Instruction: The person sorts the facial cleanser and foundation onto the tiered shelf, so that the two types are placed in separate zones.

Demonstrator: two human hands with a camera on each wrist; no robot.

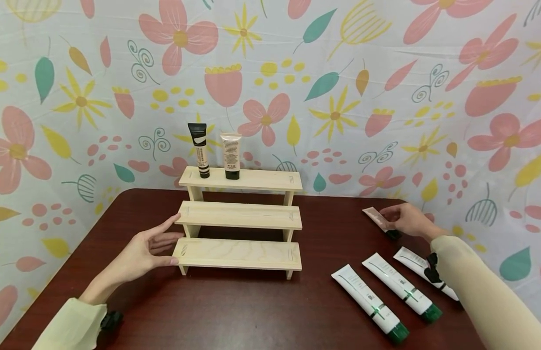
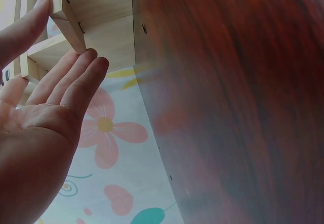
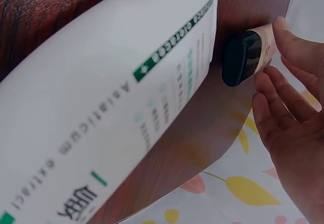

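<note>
A three-tier wooden display stand (image 1: 242,214) stands in the middle of the table. My left hand (image 1: 139,255) rests against its left side with extended fingers, the thumb at the lowest step; the left wrist view shows the fingertips (image 2: 87,56) touching the wood. At the right, my right hand (image 1: 406,219) pinches a small beige tube (image 1: 376,218) with a dark cap (image 3: 235,64) between thumb and fingers. On the top step a black-and-beige tube (image 1: 202,155) and a beige tube with a dark cap (image 1: 231,156) stand upright on their caps.
Three white tubes with dark green caps lie on the table at the right: one nearest the stand (image 1: 362,296), a middle one (image 1: 397,282), and one partly under the right sleeve (image 1: 415,262). A flower-patterned cloth (image 1: 270,63) hangs behind the dark wooden table (image 1: 235,316).
</note>
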